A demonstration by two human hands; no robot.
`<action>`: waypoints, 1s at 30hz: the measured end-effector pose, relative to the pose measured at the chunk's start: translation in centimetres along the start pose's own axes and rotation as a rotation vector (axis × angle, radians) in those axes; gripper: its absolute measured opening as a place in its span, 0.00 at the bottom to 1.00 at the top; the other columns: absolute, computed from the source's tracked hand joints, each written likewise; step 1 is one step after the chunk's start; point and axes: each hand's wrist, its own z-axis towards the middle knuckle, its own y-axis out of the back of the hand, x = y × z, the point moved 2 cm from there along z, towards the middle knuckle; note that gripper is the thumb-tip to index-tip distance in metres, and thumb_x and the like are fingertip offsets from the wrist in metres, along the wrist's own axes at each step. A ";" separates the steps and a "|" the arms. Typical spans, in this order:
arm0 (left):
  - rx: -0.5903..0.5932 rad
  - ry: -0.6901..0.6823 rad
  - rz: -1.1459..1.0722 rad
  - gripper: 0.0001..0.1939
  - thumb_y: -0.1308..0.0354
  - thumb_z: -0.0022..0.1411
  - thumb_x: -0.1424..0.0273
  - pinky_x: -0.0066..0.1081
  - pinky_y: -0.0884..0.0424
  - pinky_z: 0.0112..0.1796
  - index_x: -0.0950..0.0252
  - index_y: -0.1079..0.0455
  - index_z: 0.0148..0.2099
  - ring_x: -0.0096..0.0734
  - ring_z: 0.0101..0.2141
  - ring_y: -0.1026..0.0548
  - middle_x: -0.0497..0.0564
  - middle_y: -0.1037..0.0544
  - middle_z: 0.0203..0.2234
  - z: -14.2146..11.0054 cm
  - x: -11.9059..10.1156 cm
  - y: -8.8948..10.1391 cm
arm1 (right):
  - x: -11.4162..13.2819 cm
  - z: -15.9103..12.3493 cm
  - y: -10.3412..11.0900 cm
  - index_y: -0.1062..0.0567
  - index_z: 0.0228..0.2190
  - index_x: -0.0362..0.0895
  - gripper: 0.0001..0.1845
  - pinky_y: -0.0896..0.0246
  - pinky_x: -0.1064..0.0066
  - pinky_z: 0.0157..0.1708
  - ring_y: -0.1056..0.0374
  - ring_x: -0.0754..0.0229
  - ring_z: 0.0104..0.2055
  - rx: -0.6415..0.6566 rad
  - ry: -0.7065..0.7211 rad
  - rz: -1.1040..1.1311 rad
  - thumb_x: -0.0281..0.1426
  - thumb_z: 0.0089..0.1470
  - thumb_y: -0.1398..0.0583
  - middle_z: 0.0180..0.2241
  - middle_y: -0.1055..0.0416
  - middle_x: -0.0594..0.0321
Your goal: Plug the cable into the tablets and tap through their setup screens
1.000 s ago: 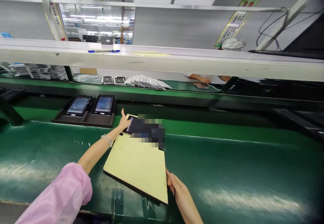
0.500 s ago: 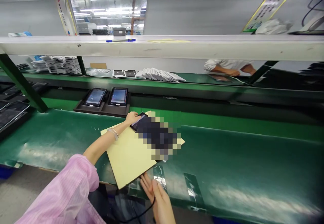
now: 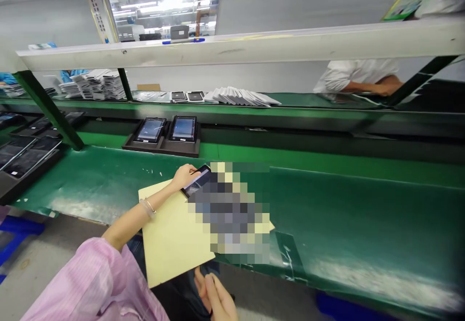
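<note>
Near mid-frame, the closer left hand [image 3: 182, 176] pinches the tablet [image 3: 198, 184] by its upper-left end, its long axis apparently slanting lower right, while the right hand [image 3: 215, 296] sits below, finger contents unclear.

Coarse pixel blocks [image 3: 228, 209] blotted out most of the tablet [image 3: 198, 184] on the yellow board [image 3: 170, 234], plus the board's right end. Below the board, the bottom edge cut off the right hand [image 3: 220, 301]; whether its fingers [image 3: 199, 282] pinched anything was hard to say. Beyond the board, rightward, a white shelf [image 3: 254, 50] hid part of a person [image 3: 336, 76]. Far left of the board, a tray [image 3: 22, 183] ran out of view.
</note>
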 end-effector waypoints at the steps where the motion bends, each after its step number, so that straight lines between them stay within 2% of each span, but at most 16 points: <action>1: -0.009 -0.004 0.005 0.13 0.38 0.71 0.61 0.44 0.24 0.51 0.67 0.25 0.48 0.36 0.45 0.21 0.54 0.20 0.45 -0.9 0.5 0.4 | -0.3 -0.5 -0.4 0.34 0.18 0.47 0.37 0.32 0.55 0.59 0.26 0.40 0.56 0.014 -0.007 0.030 0.67 0.44 0.33 0.34 0.18 0.51; 2: -0.019 -0.006 0.008 0.13 0.38 0.72 0.62 0.43 0.24 0.51 0.66 0.25 0.49 0.36 0.45 0.21 0.54 0.20 0.45 -1.7 0.9 0.8 | -0.4 -0.8 -0.4 0.34 0.18 0.47 0.36 0.28 0.56 0.55 0.24 0.41 0.53 0.006 -0.006 0.030 0.66 0.45 0.34 0.35 0.18 0.50; 4: -0.040 -0.006 0.015 0.13 0.39 0.72 0.62 0.43 0.24 0.51 0.66 0.25 0.50 0.36 0.45 0.21 0.54 0.20 0.45 -2.9 1.5 1.3 | 0.1 -1.0 0.8 0.30 0.21 0.45 0.35 0.22 0.60 0.38 0.21 0.44 0.42 -0.068 0.022 -0.028 0.65 0.47 0.34 0.35 0.18 0.49; 6: -0.054 -0.001 0.026 0.13 0.40 0.73 0.62 0.44 0.24 0.51 0.66 0.25 0.51 0.37 0.46 0.21 0.54 0.20 0.45 -3.4 1.7 1.7 | 1.2 -0.5 3.1 0.24 0.29 0.44 0.34 0.30 0.68 0.19 0.24 0.51 0.29 -0.190 0.100 -0.069 0.64 0.51 0.35 0.34 0.18 0.50; 8: -0.056 0.006 0.037 0.14 0.40 0.73 0.61 0.44 0.24 0.51 0.66 0.25 0.51 0.37 0.46 0.21 0.54 0.20 0.45 -3.3 1.4 1.8 | 2.2 0.5 5.4 0.25 0.28 0.44 0.32 0.37 0.72 0.14 0.28 0.57 0.25 -0.293 0.178 -0.030 0.62 0.50 0.34 0.30 0.21 0.56; 9: -0.054 0.011 0.041 0.14 0.40 0.73 0.61 0.45 0.24 0.51 0.66 0.25 0.52 0.37 0.46 0.21 0.54 0.20 0.45 -3.1 1.2 1.8 | 2.5 1.2 6.1 0.25 0.28 0.44 0.32 0.38 0.72 0.13 0.28 0.56 0.26 -0.317 0.197 -0.014 0.61 0.49 0.33 0.30 0.21 0.55; 11: -0.046 0.023 0.045 0.15 0.39 0.72 0.60 0.45 0.24 0.52 0.66 0.26 0.53 0.37 0.45 0.21 0.54 0.20 0.45 -2.6 0.8 1.8 | 2.7 2.3 6.9 0.25 0.26 0.44 0.32 0.32 0.71 0.16 0.24 0.52 0.32 -0.377 0.229 0.001 0.61 0.46 0.31 0.38 0.19 0.51; 12: -0.042 0.029 0.045 0.16 0.39 0.72 0.60 0.45 0.24 0.51 0.66 0.26 0.53 0.37 0.45 0.21 0.54 0.20 0.44 -2.3 0.6 1.7 | 2.6 2.8 7.0 0.25 0.25 0.43 0.32 0.27 0.68 0.21 0.23 0.50 0.37 -0.407 0.248 0.000 0.62 0.45 0.31 0.42 0.19 0.49; 14: -0.030 0.033 0.040 0.16 0.39 0.72 0.61 0.45 0.24 0.51 0.66 0.26 0.54 0.37 0.44 0.20 0.54 0.20 0.44 -1.8 0.2 1.5 | 2.3 3.3 6.9 0.22 0.27 0.43 0.34 0.19 0.61 0.39 0.21 0.46 0.45 -0.469 0.280 -0.031 0.64 0.45 0.32 0.46 0.19 0.48; 16: -0.010 0.020 0.027 0.15 0.39 0.73 0.61 0.45 0.23 0.50 0.66 0.27 0.54 0.36 0.43 0.20 0.53 0.20 0.43 -1.2 -0.2 1.2 | 1.7 3.5 6.9 0.19 0.35 0.42 0.38 0.25 0.57 0.56 0.23 0.44 0.52 -0.493 0.266 -0.076 0.66 0.46 0.34 0.47 0.18 0.48; 17: 0.004 0.006 0.018 0.15 0.40 0.73 0.62 0.44 0.23 0.50 0.66 0.27 0.54 0.36 0.43 0.20 0.53 0.20 0.43 -0.8 -0.6 0.9 | 1.4 3.5 7.0 0.19 0.40 0.41 0.40 0.29 0.56 0.60 0.24 0.43 0.55 -0.491 0.246 -0.095 0.66 0.47 0.35 0.49 0.19 0.48; 19: 0.045 -0.037 -0.004 0.14 0.39 0.72 0.62 0.44 0.23 0.50 0.67 0.26 0.53 0.36 0.43 0.20 0.53 0.20 0.43 0.2 -1.6 0.0 | 0.9 3.4 7.6 0.19 0.45 0.41 0.42 0.33 0.56 0.63 0.26 0.43 0.58 -0.449 0.200 -0.095 0.66 0.48 0.36 0.53 0.21 0.48; 23: 0.157 -0.143 -0.056 0.14 0.37 0.71 0.62 0.45 0.24 0.52 0.67 0.25 0.51 0.37 0.46 0.20 0.54 0.19 0.45 3.3 -4.9 -2.9 | 0.4 3.3 8.5 0.23 0.31 0.43 0.34 0.34 0.57 0.64 0.27 0.43 0.58 -0.368 0.171 0.031 0.63 0.48 0.33 0.53 0.21 0.46; 26: 0.205 -0.198 -0.088 0.18 0.35 0.69 0.62 0.52 0.29 0.58 0.67 0.26 0.56 0.44 0.55 0.24 0.57 0.22 0.54 5.5 -6.9 -4.7 | 0.3 2.8 7.9 0.27 0.25 0.44 0.33 0.33 0.55 0.63 0.27 0.41 0.58 -0.357 0.159 0.106 0.63 0.48 0.32 0.52 0.21 0.47; 28: 0.222 -0.208 -0.107 0.20 0.35 0.69 0.62 0.54 0.32 0.61 0.66 0.27 0.58 0.47 0.59 0.27 0.58 0.25 0.59 6.2 -7.1 -5.1 | 0.5 2.3 7.0 0.28 0.25 0.45 0.32 0.34 0.54 0.64 0.28 0.41 0.60 -0.373 0.177 0.137 0.63 0.49 0.33 0.53 0.21 0.48; 30: 0.234 -0.198 -0.130 0.19 0.35 0.69 0.63 0.54 0.31 0.60 0.66 0.27 0.58 0.46 0.58 0.26 0.58 0.25 0.59 6.2 -6.2 -4.7 | 0.8 1.9 6.1 0.28 0.26 0.46 0.31 0.36 0.53 0.65 0.28 0.41 0.60 -0.388 0.172 0.141 0.62 0.51 0.34 0.54 0.22 0.49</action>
